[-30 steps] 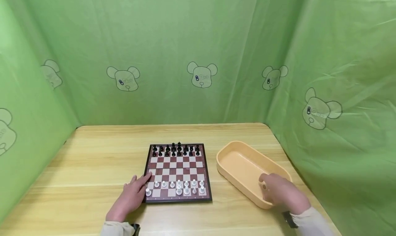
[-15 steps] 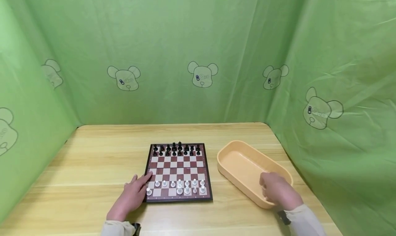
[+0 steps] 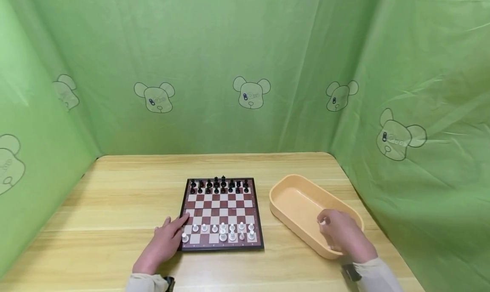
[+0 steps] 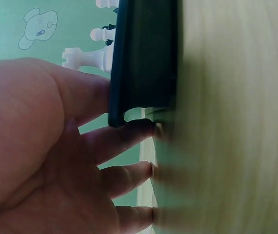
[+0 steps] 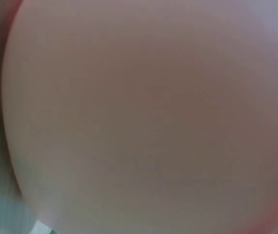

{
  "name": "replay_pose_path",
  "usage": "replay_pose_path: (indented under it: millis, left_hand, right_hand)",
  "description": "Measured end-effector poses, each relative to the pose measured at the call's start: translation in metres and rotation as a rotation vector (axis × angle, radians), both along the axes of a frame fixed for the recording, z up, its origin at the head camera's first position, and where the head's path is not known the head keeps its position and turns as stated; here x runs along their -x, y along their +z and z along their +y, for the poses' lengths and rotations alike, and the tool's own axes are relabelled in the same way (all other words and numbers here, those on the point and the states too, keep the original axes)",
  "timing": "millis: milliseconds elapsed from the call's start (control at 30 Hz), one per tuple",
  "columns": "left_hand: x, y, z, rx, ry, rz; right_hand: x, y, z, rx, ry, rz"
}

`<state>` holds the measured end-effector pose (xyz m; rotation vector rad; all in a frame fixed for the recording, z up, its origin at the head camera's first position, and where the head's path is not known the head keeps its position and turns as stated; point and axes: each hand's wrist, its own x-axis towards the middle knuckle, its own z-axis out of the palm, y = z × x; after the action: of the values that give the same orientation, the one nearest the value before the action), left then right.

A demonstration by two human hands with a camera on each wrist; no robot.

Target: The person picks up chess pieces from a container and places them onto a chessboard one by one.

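In the head view, my left hand lies at the left edge of the chessboard. Its thumb rests on the border, and the other fingers are spread on the table; the left wrist view shows this near a white rook. Over the near end of the orange tray, my right hand bends its fingers and pinches a small white chess piece, mostly hidden by them. White chessmen stand in the board's two near rows. Black chessmen fill the far rows.
A wooden table bears the board and the tray, with the tray set at a slant to the board's right. Green curtains with bear-head prints enclose the back and both sides. Skin fills most of the right wrist view.
My right hand has shifted slightly left and away from me within the tray, and a white piece now shows at its fingertips. The left hand stays on the board's edge.
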<state>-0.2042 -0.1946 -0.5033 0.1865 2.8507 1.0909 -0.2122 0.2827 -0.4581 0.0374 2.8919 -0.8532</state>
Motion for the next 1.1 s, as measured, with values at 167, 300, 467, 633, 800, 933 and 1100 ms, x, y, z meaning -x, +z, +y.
replay_pose_path:
  millis: [167, 300, 467, 633, 800, 933, 1100]
  left_hand:
    - [0.0, -0.001, 0.0, -0.003, 0.003, 0.004]
    - [0.0, -0.001, 0.0, -0.003, 0.003, 0.007]
    - [0.0, -0.001, 0.001, -0.004, 0.006, 0.0]
    - [0.0, -0.001, 0.0, -0.003, 0.005, 0.001]
    - [0.0, -0.001, 0.0, 0.001, 0.006, -0.002]
    - [0.0, 0.0, 0.001, 0.002, 0.005, -0.005]
    - [0.0, 0.001, 0.001, 0.005, 0.006, -0.01]
  right_hand:
    - [0.002, -0.001, -0.001, -0.026, 0.015, 0.036]
    - [0.001, -0.001, 0.001, -0.037, 0.017, 0.047]
    - [0.002, 0.001, 0.001, 0.041, -0.046, 0.039]
    - [0.001, 0.004, 0.0, 0.143, -0.142, 0.09]
    - [0.003, 0.007, -0.002, -0.012, -0.118, 0.247]
    - [0.005, 0.008, -0.006, -0.039, -0.104, 0.248]
    - [0.006, 0.007, -0.011, -0.052, -0.091, 0.239]
